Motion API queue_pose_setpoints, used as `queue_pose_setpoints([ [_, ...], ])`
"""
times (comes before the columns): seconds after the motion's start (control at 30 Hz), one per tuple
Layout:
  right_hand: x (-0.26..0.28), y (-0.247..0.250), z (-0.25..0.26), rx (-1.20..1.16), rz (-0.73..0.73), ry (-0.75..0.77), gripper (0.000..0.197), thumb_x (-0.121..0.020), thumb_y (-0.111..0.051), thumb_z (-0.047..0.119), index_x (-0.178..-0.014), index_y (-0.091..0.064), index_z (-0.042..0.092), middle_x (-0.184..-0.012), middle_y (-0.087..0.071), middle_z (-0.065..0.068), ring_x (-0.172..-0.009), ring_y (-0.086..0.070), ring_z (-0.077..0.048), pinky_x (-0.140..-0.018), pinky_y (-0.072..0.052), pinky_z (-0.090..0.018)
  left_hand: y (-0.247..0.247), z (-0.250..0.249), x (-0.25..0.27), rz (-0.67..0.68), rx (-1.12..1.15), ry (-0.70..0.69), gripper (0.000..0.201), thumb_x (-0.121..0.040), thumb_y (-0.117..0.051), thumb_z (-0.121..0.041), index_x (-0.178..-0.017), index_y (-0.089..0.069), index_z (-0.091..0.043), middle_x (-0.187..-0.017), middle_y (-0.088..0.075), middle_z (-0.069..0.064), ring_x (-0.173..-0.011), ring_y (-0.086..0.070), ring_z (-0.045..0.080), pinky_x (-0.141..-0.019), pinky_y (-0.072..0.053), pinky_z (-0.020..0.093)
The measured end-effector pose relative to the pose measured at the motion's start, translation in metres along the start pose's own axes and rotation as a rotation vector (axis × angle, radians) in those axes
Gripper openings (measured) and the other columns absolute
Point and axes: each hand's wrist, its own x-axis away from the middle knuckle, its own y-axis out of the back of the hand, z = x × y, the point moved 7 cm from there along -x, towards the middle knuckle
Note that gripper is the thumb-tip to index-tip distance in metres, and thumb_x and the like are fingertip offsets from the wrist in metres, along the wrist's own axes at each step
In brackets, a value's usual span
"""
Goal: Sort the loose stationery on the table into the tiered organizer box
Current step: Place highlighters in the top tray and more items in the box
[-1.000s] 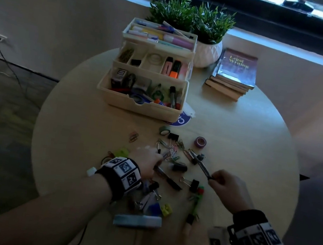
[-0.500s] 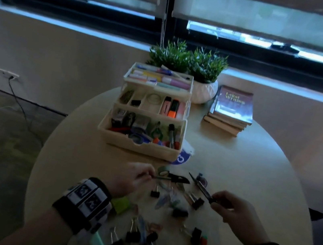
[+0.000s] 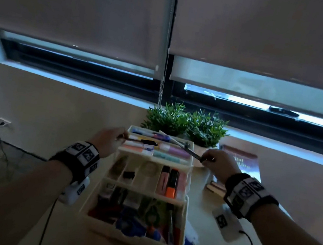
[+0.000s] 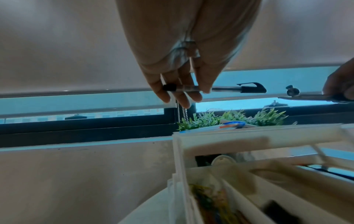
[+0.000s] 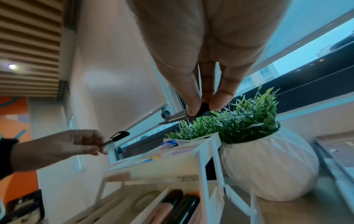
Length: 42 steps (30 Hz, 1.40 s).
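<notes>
The cream tiered organizer box (image 3: 137, 242) stands open in three steps, and pens and highlighters lie in its top tier (image 3: 171, 159). My left hand (image 3: 121, 136) pinches a clear pen with a black cap (image 3: 146, 141) level over that tier's left side. In the left wrist view the left hand (image 4: 184, 94) holds the pen (image 4: 226, 89) by its barrel. My right hand (image 3: 205, 158) pinches a metal drawing compass (image 3: 190, 152) over the tier's right end. The right wrist view shows the right hand (image 5: 201, 109) gripping the compass (image 5: 175, 117) by its dark end.
A potted plant (image 3: 187, 124) in a white pot (image 5: 268, 163) stands just behind the box, with a stack of books (image 3: 241, 162) to its right. A blind cord (image 3: 160, 92) hangs above the plant. The loose pile on the table lies below the head view.
Both hands rose from the pile on the table and moved forward to the top tier, the left with the pen, the right with the compass. The head view tilted up.
</notes>
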Motion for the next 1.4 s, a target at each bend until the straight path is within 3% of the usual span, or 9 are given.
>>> queue_pose_setpoints([
  [0.17, -0.061, -0.017, 0.008, 0.036, -0.007, -0.020, 0.017, -0.083, -0.063, 0.009, -0.098, -0.070, 0.006, -0.100, -0.070, -0.012, -0.092, -0.062, -0.024, -0.079, -0.044, -0.025, -0.018, 0.015, -0.064, 0.033, -0.063, -0.026, 0.015, -0.091, -0.051, -0.009, -0.100, -0.063, -0.009, -0.093, -0.065, 0.010, -0.084, -0.059, 0.027, -0.071, -0.045, 0.032],
  [0.33, -0.073, -0.026, 0.007, -0.048, -0.040, 0.003, 0.017, -0.081, -0.065, 0.006, -0.097, -0.070, 0.004, -0.086, -0.066, -0.008, -0.076, -0.054, -0.016, -0.071, -0.040, -0.022, -0.045, 0.012, -0.097, 0.036, -0.096, -0.097, 0.015, -0.090, -0.053, -0.009, -0.098, -0.065, -0.009, -0.103, -0.065, 0.010, -0.092, -0.060, 0.029, -0.077, -0.044, 0.030],
  [0.5, -0.031, -0.025, 0.017, -0.165, -0.023, 0.081, 0.013, -0.078, -0.068, 0.002, -0.089, -0.070, 0.008, -0.084, -0.070, -0.008, -0.075, -0.061, -0.015, -0.074, -0.046, -0.025, -0.064, 0.016, -0.099, 0.086, -0.147, -0.112, 0.015, -0.088, -0.055, -0.011, -0.100, -0.062, -0.005, -0.107, -0.062, 0.014, -0.096, -0.058, 0.031, -0.075, -0.042, 0.029],
  [0.57, -0.001, -0.029, 0.024, -0.169, 0.062, 0.129, 0.015, -0.077, -0.070, 0.002, -0.085, -0.069, 0.015, -0.075, -0.068, 0.000, -0.069, -0.059, -0.006, -0.068, -0.044, -0.014, -0.065, 0.016, -0.094, 0.096, -0.153, -0.108, 0.018, -0.089, -0.055, -0.012, -0.104, -0.060, -0.004, -0.110, -0.061, 0.015, -0.098, -0.058, 0.032, -0.076, -0.041, 0.029],
  [0.73, 0.071, -0.076, 0.019, 0.012, 0.316, 0.137, 0.014, -0.078, -0.069, 0.011, -0.090, -0.071, 0.018, -0.081, -0.065, 0.003, -0.076, -0.060, -0.011, -0.068, -0.041, -0.013, -0.050, 0.004, -0.075, 0.071, -0.152, -0.115, 0.027, -0.091, -0.055, -0.019, -0.115, -0.056, -0.007, -0.122, -0.056, 0.013, -0.100, -0.057, 0.032, -0.077, -0.039, 0.029],
  [0.97, 0.122, -0.138, 0.014, 0.143, 0.489, 0.033, 0.023, -0.088, -0.056, 0.021, -0.108, -0.068, 0.020, -0.108, -0.064, 0.001, -0.098, -0.060, -0.017, -0.077, -0.042, -0.016, -0.032, -0.031, 0.029, -0.023, 0.042, -0.205, 0.017, -0.082, -0.064, -0.008, -0.099, -0.065, -0.002, -0.100, -0.064, 0.014, -0.089, -0.058, 0.026, -0.076, -0.037, 0.022],
  [1.17, 0.125, -0.135, 0.014, 0.350, 0.493, -0.016, 0.023, -0.090, -0.049, 0.027, -0.107, -0.064, 0.022, -0.111, -0.065, -0.003, -0.101, -0.059, -0.022, -0.094, -0.042, -0.031, -0.061, -0.032, 0.155, 0.180, 0.185, -0.046, 0.012, -0.086, -0.062, -0.014, -0.098, -0.065, -0.011, -0.094, -0.060, 0.000, -0.086, -0.055, 0.011, -0.070, -0.037, 0.008],
  [1.3, 0.119, -0.133, 0.024, 0.347, 0.395, -0.012, 0.024, -0.091, -0.046, 0.019, -0.108, -0.062, 0.018, -0.111, -0.064, -0.005, -0.100, -0.060, -0.025, -0.091, -0.045, -0.033, -0.099, -0.007, 0.235, 0.304, 0.241, 0.078, 0.041, -0.077, -0.050, -0.048, -0.093, -0.068, -0.016, -0.086, -0.051, -0.020, -0.085, -0.049, -0.013, -0.074, -0.036, 0.007],
  [1.4, 0.112, -0.147, 0.039, 0.296, 0.405, 0.015, 0.023, -0.091, -0.046, 0.011, -0.106, -0.063, 0.011, -0.108, -0.064, -0.010, -0.095, -0.062, -0.027, -0.083, -0.053, -0.035, -0.120, 0.019, 0.279, 0.289, 0.203, 0.124, 0.038, -0.066, -0.037, -0.054, -0.082, -0.062, -0.030, -0.081, -0.055, -0.013, -0.084, -0.049, -0.001, -0.073, -0.038, 0.018],
])
